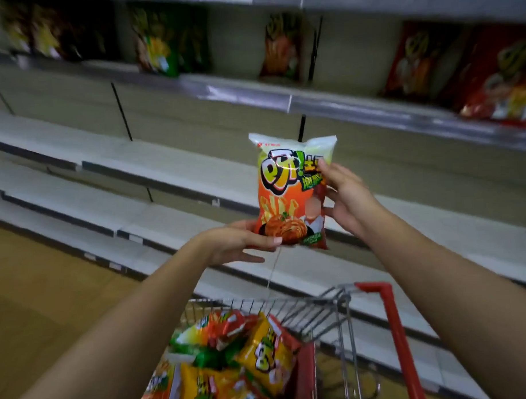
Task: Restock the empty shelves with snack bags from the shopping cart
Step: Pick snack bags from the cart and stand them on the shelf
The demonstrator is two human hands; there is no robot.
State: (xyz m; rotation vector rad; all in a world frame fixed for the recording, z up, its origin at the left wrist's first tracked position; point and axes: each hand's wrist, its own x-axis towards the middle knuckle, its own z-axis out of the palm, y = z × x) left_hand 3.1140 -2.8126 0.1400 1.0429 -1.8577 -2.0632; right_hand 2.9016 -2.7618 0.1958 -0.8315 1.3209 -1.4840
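Observation:
I hold an orange snack bag (288, 192) upright in front of the shelves, above the cart. My left hand (236, 245) pinches its bottom left corner with the thumb on the front. My right hand (345, 196) grips its right edge, thumb on the front near the top. The shopping cart (388, 314), wire with red trim, stands below and holds several orange, yellow and green snack bags (231, 358). Behind the held bag run bare white shelves (165, 170).
The upper shelf (312, 102) carries snack bags: dark ones at left (53, 33), green ones (161, 44), an orange one (283, 49) and red ones at right (475, 69). A wooden floor (44, 296) lies at lower left.

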